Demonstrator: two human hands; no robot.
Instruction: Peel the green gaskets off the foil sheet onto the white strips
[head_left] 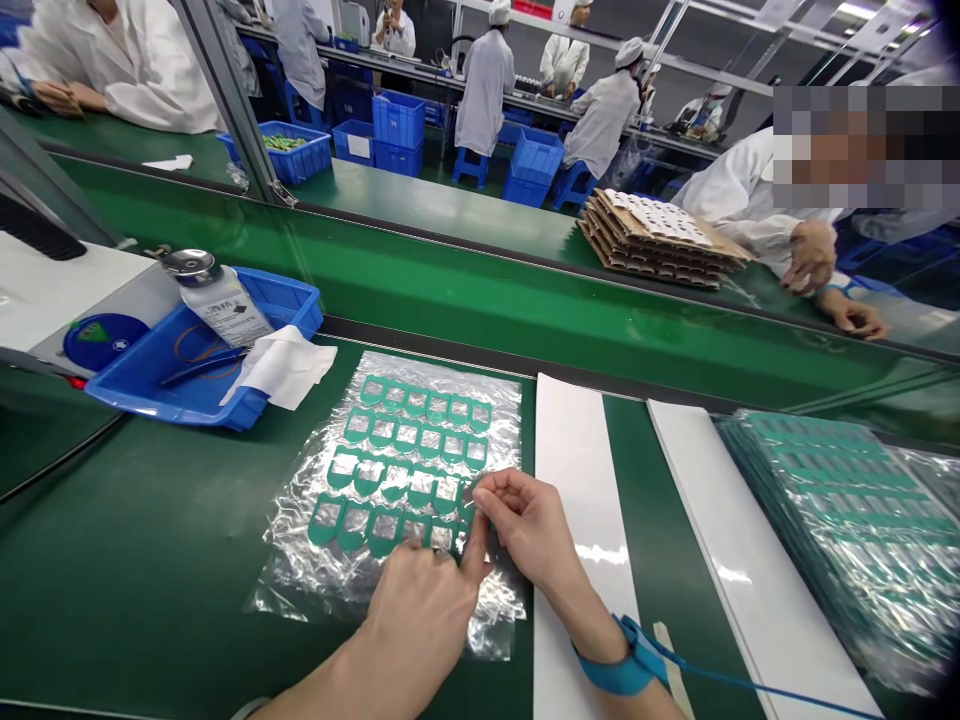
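Rows of small green frame-shaped pieces [385, 531], each with a pale window, lie on a clear, crinkled plastic sheet [300, 560] on the green table. My left hand [420, 610] rests on the sheet's lower part, its index finger stretched toward the right end of the bottom rows and the other fingers bent under. Just above that fingertip, my right hand [529, 520] pinches thumb and forefinger together at the right end of the third row. What is between those fingertips is too small to make out. A blue strap [619, 665] with a cord circles my right wrist.
A blue tray [176, 395] holds a bottle [225, 305] and a white cloth [285, 365]. White strips [574, 450] and a stack of bagged green sheets [847, 500] lie to the right. Beyond the green barrier [450, 285], co-workers sit near stacked cardboard trays [660, 240].
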